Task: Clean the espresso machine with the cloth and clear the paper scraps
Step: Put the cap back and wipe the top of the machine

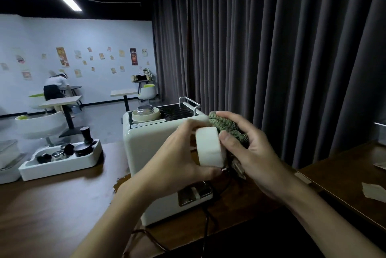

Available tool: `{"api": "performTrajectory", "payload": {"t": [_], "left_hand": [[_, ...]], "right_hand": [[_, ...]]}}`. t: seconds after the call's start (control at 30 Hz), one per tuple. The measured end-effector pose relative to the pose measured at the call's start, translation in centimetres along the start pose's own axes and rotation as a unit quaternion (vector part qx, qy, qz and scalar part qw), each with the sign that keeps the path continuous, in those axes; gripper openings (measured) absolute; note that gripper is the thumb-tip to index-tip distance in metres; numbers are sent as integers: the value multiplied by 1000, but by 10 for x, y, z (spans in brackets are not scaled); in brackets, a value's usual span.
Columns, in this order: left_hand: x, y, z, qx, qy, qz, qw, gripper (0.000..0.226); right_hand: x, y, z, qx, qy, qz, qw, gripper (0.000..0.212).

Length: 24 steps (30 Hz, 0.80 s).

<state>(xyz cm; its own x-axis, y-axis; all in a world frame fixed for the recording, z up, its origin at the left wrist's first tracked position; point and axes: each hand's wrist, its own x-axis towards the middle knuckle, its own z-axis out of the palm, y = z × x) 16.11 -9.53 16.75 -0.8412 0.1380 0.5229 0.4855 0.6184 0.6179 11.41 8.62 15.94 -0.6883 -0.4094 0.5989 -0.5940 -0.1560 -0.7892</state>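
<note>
A cream espresso machine (pixel 144 149) stands on the wooden counter with a dark grille on top. My left hand (pixel 177 159) grips a rounded white part (pixel 211 149) lifted in front of the machine's right side. Pressed against that part is a bunched green cloth (pixel 224 125), held in my right hand (pixel 248 149). Two pale paper scraps (pixel 373 192) lie on the counter at the far right; a third scrap (pixel 380 164) sits beyond them.
A white tray (pixel 60 162) with a tamper and dark coffee tools sits left of the machine. A black cord (pixel 205 226) trails off the counter's front edge. Dark curtains hang behind. Café tables, chairs and a person stand far left.
</note>
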Motion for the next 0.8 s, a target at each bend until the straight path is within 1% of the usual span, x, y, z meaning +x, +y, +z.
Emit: {"api": "performTrajectory", "payload": {"t": [0.07,0.17,0.3,0.33,0.4,0.47,0.57,0.6,0.7,0.73,0.8], "left_hand": [[-3,1,-12,13,53,-12,998,76],[-4,-1,-32,5,141,-30,990,71],[8,-16,-59,16,257,-56,965,67],[13,-21,-65,14,281,-68,957,67],[23,-30,-77,11,319,-90,943,66],[32,-39,-86,-7,331,-106,938,62],[41,-54,-90,-46,315,-129,939,59],[42,-60,-90,-58,308,-134,940,62],[41,-75,-86,-50,281,-152,946,85],[40,-78,-85,-48,269,-155,949,85],[39,-80,-85,-50,254,-155,953,70]], "right_hand": [[13,-1,8,-21,4,-22,1000,33],[35,-3,17,-51,-2,-35,998,32],[73,-6,26,-179,-28,-45,982,38],[83,-7,29,-201,-35,-41,978,37],[101,-5,35,-239,-43,-45,969,29],[115,1,40,-268,-50,-48,961,21],[124,15,45,-275,-55,-47,959,20],[125,20,46,-267,-51,-46,961,20],[124,36,49,-252,-22,-57,966,22],[123,39,50,-254,-15,-62,965,23],[123,43,50,-261,-6,-70,963,24]]}}
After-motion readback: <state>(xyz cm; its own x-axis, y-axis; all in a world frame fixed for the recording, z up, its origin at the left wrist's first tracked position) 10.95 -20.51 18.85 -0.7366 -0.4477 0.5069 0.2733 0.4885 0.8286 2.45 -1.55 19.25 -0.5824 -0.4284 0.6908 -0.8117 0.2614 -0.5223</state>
